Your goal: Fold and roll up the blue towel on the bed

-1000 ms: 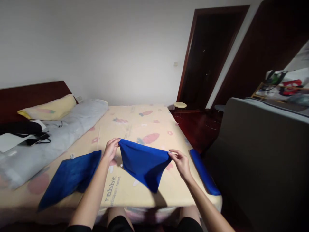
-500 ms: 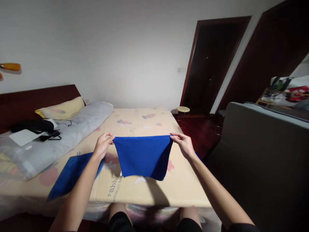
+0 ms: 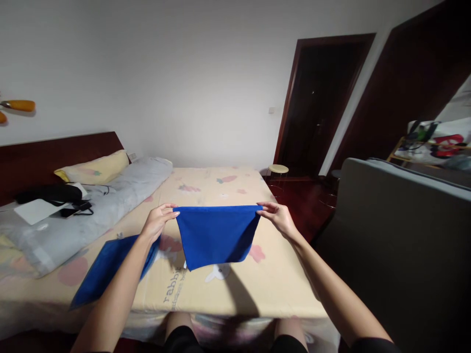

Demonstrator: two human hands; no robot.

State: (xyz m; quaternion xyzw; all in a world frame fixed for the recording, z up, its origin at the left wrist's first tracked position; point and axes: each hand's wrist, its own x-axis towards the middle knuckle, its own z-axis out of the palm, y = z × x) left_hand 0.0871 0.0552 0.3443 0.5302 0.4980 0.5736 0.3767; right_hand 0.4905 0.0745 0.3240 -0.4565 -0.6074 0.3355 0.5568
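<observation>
The left hand [image 3: 159, 220] has its grip pinched narrow on the upper left corner of the blue cloth [image 3: 215, 238], and the right hand [image 3: 278, 217] has its grip closed the same way on the upper right corner. The top hem is stretched taut and level between them. The cloth is a plain deep blue with no print. It hangs flat, its sides draw in toward a softly rounded lower edge, and it throws a shadow on the sheet below. It is held in the air over the middle of the bed's near half, short of the foot edge. The bed [image 3: 272, 279] wears a cream sheet printed with carrots, a rabbit and lettering. A second blue cloth [image 3: 105, 267] lies flat near the bed's near left corner, partly under the left forearm. Along the bed's left edge runs a long grey bolster [image 3: 91, 211]. A black bag [image 3: 47, 193] and a white sheet [image 3: 37, 210] rest on its far part, beside a yellow pillow [image 3: 91, 169] set against the dark wooden headboard [image 3: 55, 154]. The wall [image 3: 165, 73] behind is bare white. To the right stand a dark doorway [image 3: 320, 108], a small round stool [image 3: 278, 169] just off the bed's far right corner, and a tall grey panel [image 3: 397, 235] beside the bed's right edge.
</observation>
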